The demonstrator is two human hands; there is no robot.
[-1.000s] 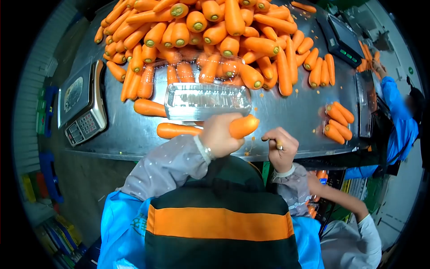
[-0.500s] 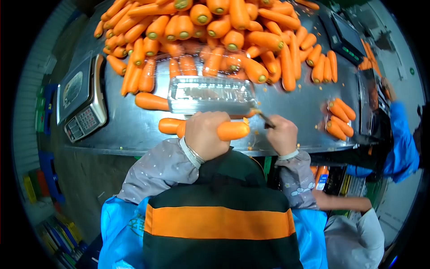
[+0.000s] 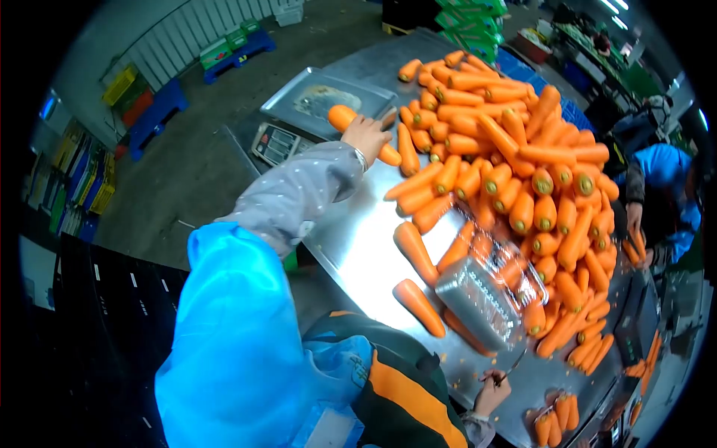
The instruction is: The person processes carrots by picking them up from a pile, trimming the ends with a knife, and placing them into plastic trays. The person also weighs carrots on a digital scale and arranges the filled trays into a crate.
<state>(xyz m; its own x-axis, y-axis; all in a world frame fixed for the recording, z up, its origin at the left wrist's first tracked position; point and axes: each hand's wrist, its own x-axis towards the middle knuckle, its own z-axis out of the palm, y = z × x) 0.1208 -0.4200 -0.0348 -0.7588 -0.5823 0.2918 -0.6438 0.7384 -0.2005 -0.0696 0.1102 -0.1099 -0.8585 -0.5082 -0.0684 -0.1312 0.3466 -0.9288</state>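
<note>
Carrot [image 3: 342, 118] in the left hand [image 3: 367, 136] — a thick, blunt one, the fingers closed round its middle and both ends poking out, held at the near edge of the weighing scale [image 3: 321, 97]; whether it touches the pan I cannot tell. It looks firm and stiff, fairly weighty for its size, and the washed skin is probably a bit slick, so a full wrap round the thick middle seems safer than pinching the tapered tip. The right hand [image 3: 491, 394] sits low at the edge of the steel table [image 3: 351, 246], fingers curled round a small knife [image 3: 514, 367]. Between the hands lie a clear plastic tray [image 3: 482, 299] and the big carrot heap [image 3: 523, 164] — a co-worker in blue [image 3: 665, 187] stands beyond
</note>
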